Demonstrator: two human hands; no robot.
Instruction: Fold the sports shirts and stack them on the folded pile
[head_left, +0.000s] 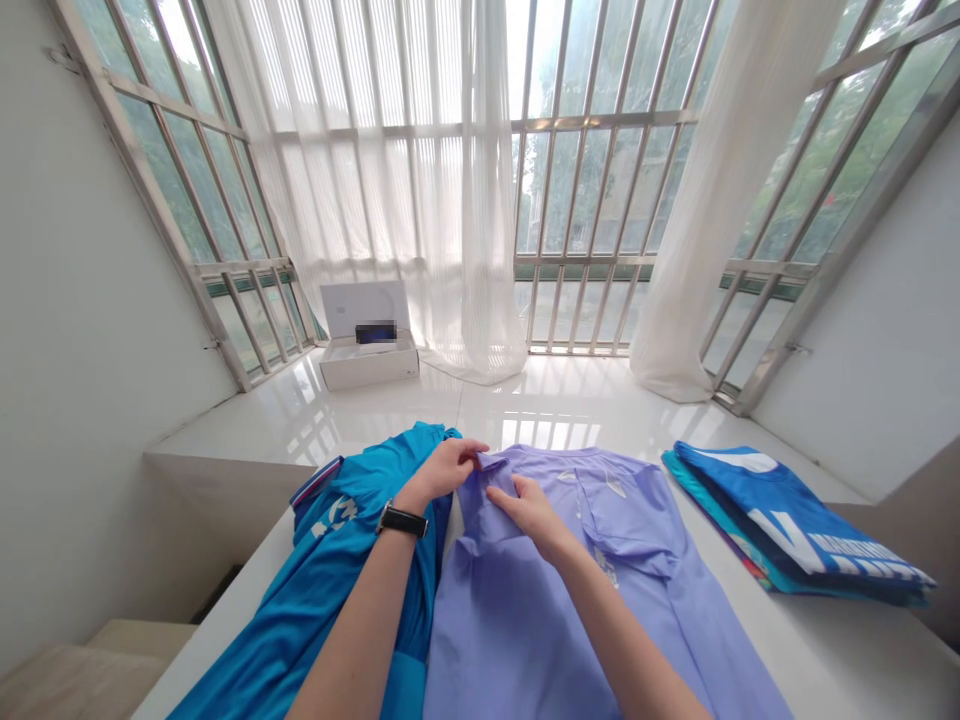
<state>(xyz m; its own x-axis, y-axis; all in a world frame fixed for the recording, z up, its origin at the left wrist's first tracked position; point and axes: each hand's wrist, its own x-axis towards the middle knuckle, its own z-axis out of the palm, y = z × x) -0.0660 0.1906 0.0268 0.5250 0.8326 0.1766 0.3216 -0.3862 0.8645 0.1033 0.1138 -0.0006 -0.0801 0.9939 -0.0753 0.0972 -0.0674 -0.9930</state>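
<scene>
A lavender shirt (517, 610) lies spread on the white surface in front of me, its top edge toward the window. My left hand (452, 465), with a black-strapped watch on the wrist, pinches the shirt's upper left corner. Just right of it, my right hand (531, 508) grips a bit of the same fabric between thumb and fingers. Part of the cloth on the shirt's right side lies folded over, with white print showing. A teal-blue garment (360, 540) with white lettering lies on the left, partly beneath my left forearm.
Folded shirts (806, 530), blue on top, are stacked at the right. An open white box (371, 365) with a dark item in it stands on the windowsill ledge (585, 400). Sheer curtains (480, 250) hang before barred windows. Walls close in both sides.
</scene>
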